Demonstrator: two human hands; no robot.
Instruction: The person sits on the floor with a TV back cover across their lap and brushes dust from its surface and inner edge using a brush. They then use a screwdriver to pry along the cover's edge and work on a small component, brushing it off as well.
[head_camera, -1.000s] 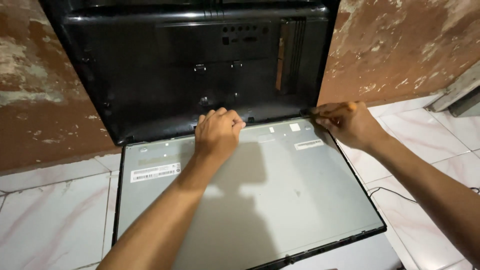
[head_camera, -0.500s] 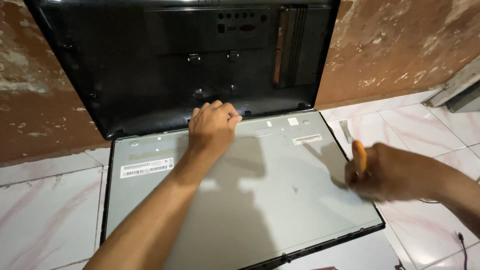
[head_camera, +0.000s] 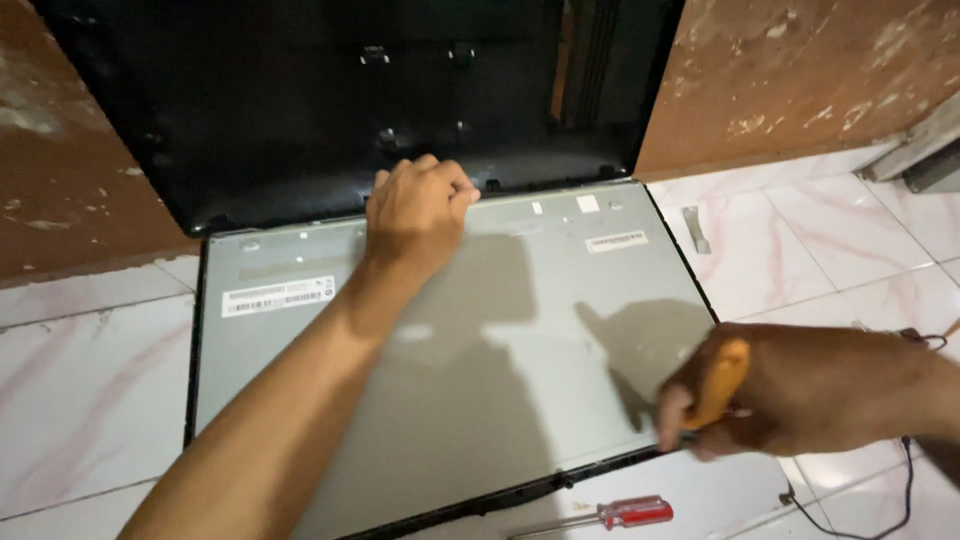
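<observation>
- A big flat grey metal panel (head_camera: 500, 350) lies on the white tiled floor (head_camera: 80, 400). It looks like the back of a screen, and it sits inside a thin black frame (head_camera: 470, 500).
- A black plastic back cover (head_camera: 300, 100) stands up behind the panel. It leans on the brown wall (head_camera: 800, 70), and its bottom edge touches the far edge of the panel.
- The left hand (head_camera: 415, 210) rests right where the cover meets the panel. Its fingers are curled over that edge. It holds no tool.
- The right hand (head_camera: 790, 390) is at the near right corner of the panel. It is closed tight around an orange tool handle (head_camera: 722, 385). The tip of the tool is hidden, so I cannot tell what it touches.
- There are 4 stickers on the panel. 1 long white label (head_camera: 278, 296) with dark marks is near the left side. 1 long white label (head_camera: 615, 241) is near the far right corner. 2 small white squares (head_camera: 587, 204) sit just above it, close to the far edge.
- A screwdriver with a red handle (head_camera: 625, 514) lies on the floor just in front of the panel.
- A small grey metal piece (head_camera: 695, 228) lies on the tiles to the right of the panel.
- A thin black wire (head_camera: 905, 470) runs over the floor near the right hand.
</observation>
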